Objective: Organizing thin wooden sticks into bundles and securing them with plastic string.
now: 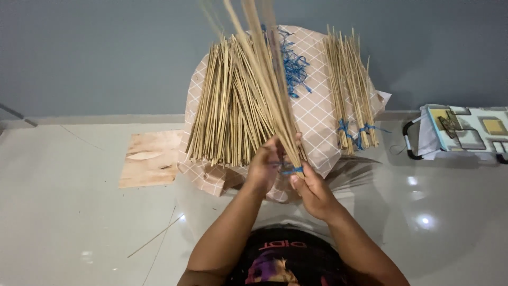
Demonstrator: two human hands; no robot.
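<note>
- Two hands meet over the near edge of a checked cloth-covered table (317,114): the left hand (263,168) and right hand (309,189) are both closed on a bundle of thin sticks (264,79) at its blue tie (292,170).
- Loose sticks (227,114) lie fanned on the table's left side.
- Tied bundles (352,98) lie by its right edge.
- Blue strings (294,66) lie near the far edge.

Both bare forearms extend from the near edge toward scene centre, converging; left hand (264,167) and right hand (312,190) meet side by side, fingers curled closed, thumbs directed toward the far side.
</note>
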